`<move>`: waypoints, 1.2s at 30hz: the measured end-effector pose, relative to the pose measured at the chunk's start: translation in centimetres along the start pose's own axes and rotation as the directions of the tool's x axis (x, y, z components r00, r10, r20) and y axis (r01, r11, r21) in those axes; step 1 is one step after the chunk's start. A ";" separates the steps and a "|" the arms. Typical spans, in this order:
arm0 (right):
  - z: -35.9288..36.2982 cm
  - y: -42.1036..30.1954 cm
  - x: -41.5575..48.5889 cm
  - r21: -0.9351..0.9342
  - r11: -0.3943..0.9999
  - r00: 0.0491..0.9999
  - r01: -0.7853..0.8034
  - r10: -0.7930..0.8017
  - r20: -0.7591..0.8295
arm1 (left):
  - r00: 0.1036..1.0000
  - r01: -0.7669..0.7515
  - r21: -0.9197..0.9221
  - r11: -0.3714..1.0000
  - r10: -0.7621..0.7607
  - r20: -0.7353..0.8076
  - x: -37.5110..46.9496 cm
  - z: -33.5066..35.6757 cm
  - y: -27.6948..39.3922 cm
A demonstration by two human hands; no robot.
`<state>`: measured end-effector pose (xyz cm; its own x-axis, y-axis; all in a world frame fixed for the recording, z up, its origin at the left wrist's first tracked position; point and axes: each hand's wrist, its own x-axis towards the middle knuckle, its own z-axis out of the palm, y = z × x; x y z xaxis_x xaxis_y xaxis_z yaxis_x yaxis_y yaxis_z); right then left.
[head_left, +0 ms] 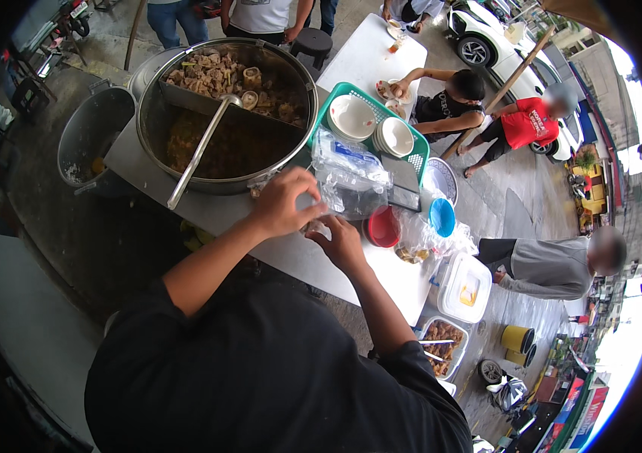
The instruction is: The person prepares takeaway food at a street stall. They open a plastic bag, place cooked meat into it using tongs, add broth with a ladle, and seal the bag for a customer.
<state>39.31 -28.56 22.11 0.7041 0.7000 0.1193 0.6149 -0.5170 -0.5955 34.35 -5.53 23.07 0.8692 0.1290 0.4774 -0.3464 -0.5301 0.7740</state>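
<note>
Both hands meet over the white table (292,255), just below a pile of clear plastic bags (349,170). My left hand (290,201) is raised with its fingers curved; whether they pinch anything is unclear. Close against it, my right hand (339,240) has its fingers around something small and clear, seemingly a plastic bag (312,225) with contents I cannot make out. Beyond my left hand stands a big divided metal pot (224,186), with meat and bones (207,73) in one part, dark broth (202,141) in the other, and a ladle (199,150) across it.
A green basket (424,148) holds white bowls (352,116). To the right are a red container (383,226), a blue cup (441,217) and a lidded plastic box (465,287). A deep metal pot (97,133) stands at the left. Several people are around the tables.
</note>
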 end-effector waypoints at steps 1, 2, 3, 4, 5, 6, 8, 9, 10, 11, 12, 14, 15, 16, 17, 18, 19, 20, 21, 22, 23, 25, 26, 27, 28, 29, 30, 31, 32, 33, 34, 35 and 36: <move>-1.5 -1.0 0.1 -0.116 0.991 0.997 0.072 -0.073 -0.006 | 0.983 -0.115 0.161 0.980 0.136 -0.121 1.9 0.4 0.0; -3.0 -1.9 0.3 -0.050 0.997 0.998 0.058 -0.059 -0.032 | 0.977 -0.137 0.264 0.955 0.175 -0.126 3.8 1.0 -0.1; -4.4 -2.6 0.6 -0.050 0.998 0.999 0.030 -0.032 -0.038 | 0.969 -0.157 0.363 0.919 0.215 -0.124 5.7 1.7 -0.3; -5.6 -3.0 1.3 -0.062 0.997 0.997 0.036 -0.040 -0.068 | 0.961 -0.173 0.453 0.875 0.250 -0.115 7.2 2.1 -0.6; -6.4 -3.2 2.0 -0.056 0.997 0.994 0.043 -0.049 -0.095 | 0.984 -0.134 0.461 0.877 0.172 -0.041 8.4 2.3 -1.1; -7.2 -3.1 2.6 -0.100 0.995 0.998 0.019 -0.024 -0.051 | 0.994 -0.104 0.472 0.876 0.101 0.031 9.9 2.6 -1.6; -7.4 -2.2 4.6 -0.145 0.972 0.962 0.185 -0.210 -0.177 | 0.999 -0.013 0.375 0.927 -0.001 0.038 11.6 3.0 -2.4; -7.2 -1.5 5.7 -0.168 0.949 0.923 0.265 -0.300 -0.240 | 0.999 0.030 0.272 0.962 -0.040 0.031 12.1 2.9 -2.7; -6.9 -0.7 6.6 -0.206 0.946 0.917 0.250 -0.300 -0.265 | 0.999 0.042 0.242 0.969 -0.045 0.005 12.5 2.9 -3.0; -6.3 0.2 7.8 -0.263 0.936 0.911 0.232 -0.304 -0.277 | 0.998 0.059 0.213 0.975 -0.056 -0.022 12.7 2.9 -3.2; -5.6 1.2 9.1 -0.316 0.923 0.902 0.221 -0.316 -0.293 | 0.997 0.074 0.198 0.977 -0.072 -0.017 12.8 3.0 -3.4; -4.8 3.2 10.8 -0.385 0.915 0.952 0.124 -0.220 -0.214 | 0.994 0.105 0.167 0.980 -0.104 -0.013 12.9 3.3 -3.5; -4.5 4.1 11.5 -0.407 0.912 0.987 0.045 -0.103 -0.120 | 0.995 0.094 0.161 0.982 -0.089 -0.041 12.9 3.5 -3.5; -4.3 4.9 12.0 -0.430 0.902 1.000 -0.020 0.009 -0.027 | 0.995 0.086 0.156 0.984 -0.075 -0.072 12.8 3.7 -3.5; -4.0 5.5 12.3 -0.428 0.903 0.999 -0.020 0.004 -0.038 | 0.992 0.079 0.153 0.985 -0.062 -0.110 12.7 3.9 -3.5; -3.8 5.9 12.5 -0.419 0.908 0.999 -0.011 -0.008 -0.045 | 0.993 0.101 0.182 0.978 -0.087 -0.084 12.5 4.0 -3.4; -3.6 6.3 12.6 -0.419 0.907 0.999 -0.025 0.006 -0.047 | 0.996 0.044 0.188 0.981 -0.029 -0.081 12.1 4.2 -3.3; -3.5 6.4 12.4 -0.379 0.925 0.995 -0.041 0.002 -0.101 | 0.996 -0.013 0.194 0.981 0.029 -0.082 11.7 4.3 -3.2; -3.4 6.5 12.4 -0.366 0.931 0.986 0.001 -0.062 -0.153 | 0.993 -0.071 0.200 0.977 0.088 -0.080 11.3 4.4 -3.0; -3.5 6.5 12.2 -0.365 0.931 0.977 0.003 -0.081 -0.198 | 0.997 -0.019 0.241 0.970 -0.001 0.081 10.8 4.6 -2.7; -3.6 6.4 12.1 -0.359 0.933 0.967 0.012 -0.102 -0.232 | 0.994 -0.035 0.302 0.953 0.002 0.108 10.3 4.9 -2.5; -4.1 5.8 11.7 -0.338 0.941 0.972 0.008 -0.088 -0.219 | 0.986 -0.077 0.420 0.904 0.007 0.164 9.6 5.4 -2.1; -4.5 5.3 11.4 -0.311 0.951 0.978 0.010 -0.074 -0.194 | 0.950 -0.046 0.468 0.882 -0.107 0.294 9.5 5.7 -2.1; -5.2 4.6 11.0 -0.286 0.958 0.984 0.002 -0.053 -0.172 | 0.952 -0.043 0.457 0.888 -0.102 0.288 9.5 6.0 -2.2; -5.9 3.7 10.5 -0.266 0.963 0.982 0.035 -0.082 -0.168 | 0.954 -0.040 0.445 0.895 -0.098 0.282 9.6 6.2 -2.3; -6.7 2.5 9.7 -0.246 0.968 0.981 0.054 -0.097 -0.167 | 0.955 -0.035 0.430 0.902 -0.097 0.280 9.6 6.4 -2.5; -7.5 1.1 8.9 -0.234 0.972 0.986 0.032 -0.069 -0.152 | 0.962 -0.053 0.417 0.907 -0.066 0.266 9.8 6.5 -2.7; -8.6 -0.5 7.7 -0.220 0.971 0.981 0.097 -0.131 -0.142 | 0.968 -0.073 0.407 0.910 -0.035 0.250 9.9 6.5 -2.8; -9.7 -2.3 6.3 -0.203 0.972 0.981 0.123 -0.149 -0.121 | 0.972 -0.092 0.399 0.912 -0.004 0.234 9.9 6.4 -2.9; -11.3 -4.0 4.8 -0.164 0.971 0.982 0.171 -0.182 -0.054 | 0.971 -0.210 0.391 0.896 0.144 0.194 9.8 6.0 -2.8; -13.1 -5.6 3.1 -0.107 0.966 0.971 0.237 -0.238 0.011 | 0.945 -0.325 0.388 0.862 0.287 0.154 9.4 5.4 -2.6; -15.1 -6.9 1.4 -0.031 0.986 0.986 0.167 -0.167 -0.026 | 0.897 -0.436 0.388 0.812 0.427 0.116 9.1 4.6 -2.2; -17.4 -7.8 -0.1 0.052 0.995 0.996 0.089 -0.088 -0.023 | 0.848 -0.522 0.286 0.803 0.523 0.080 8.5 3.7 -1.6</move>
<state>40.59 -33.19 40.60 0.6556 0.7309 0.1897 0.6557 -0.4264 -0.6231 43.57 -6.66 24.29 0.5844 -0.2352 0.7766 -0.6312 -0.7331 0.2530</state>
